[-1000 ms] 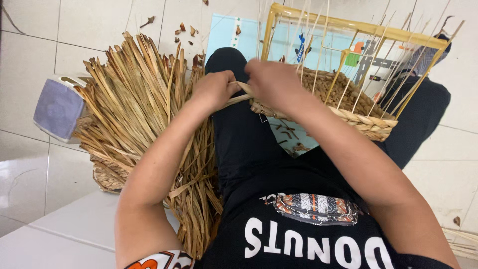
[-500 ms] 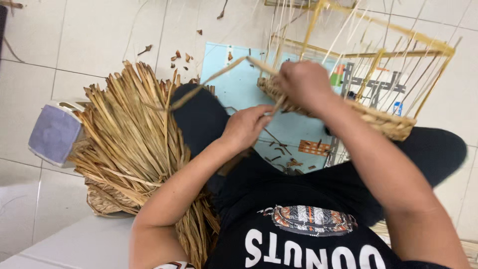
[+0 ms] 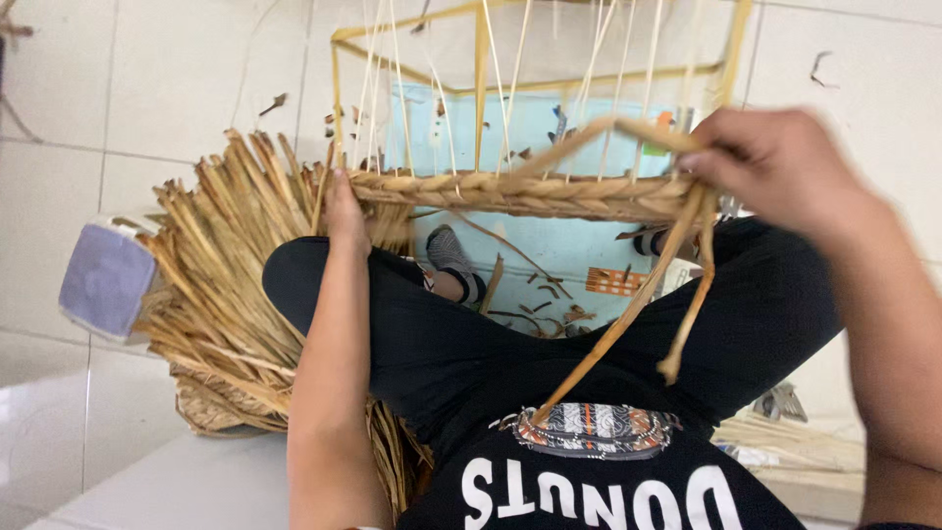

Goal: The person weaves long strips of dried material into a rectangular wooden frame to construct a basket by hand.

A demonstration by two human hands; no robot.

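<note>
**Straw strands over a half-woven basket**

Straw-coloured and dry, a braided basket rim (image 3: pixel 530 193) runs across the middle of the head view, with thin upright stakes (image 3: pixel 491 88) rising from it inside a yellow rectangular frame (image 3: pixel 481 59). The basket sits above the person's lap, over crossed legs in black trousers (image 3: pixel 422 334) and a pale blue mat (image 3: pixel 559 255) littered with bits of straw.

The left hand (image 3: pixel 343 211) rests against the left end of the rim, fingers curled onto the braid; how tightly it grips cannot be told from this angle. The right hand (image 3: pixel 785 167) is at the right end of the rim, closed around loose straw strands (image 3: pixel 638 304): one part bends leftward over the braid, and two long ends hang down and toward the person's black shirt (image 3: pixel 589 491). The hand is slightly blurred.

To the left, on the white tiled floor (image 3: pixel 147 98), lies a fanned bundle of dried straw (image 3: pixel 226 285), touching the left knee. Just beside the bundle's outer edge lies a greyish-lilac square pad (image 3: pixel 103 280). A striped sock (image 3: pixel 456 260) shows between the knees, beneath the rim.
</note>
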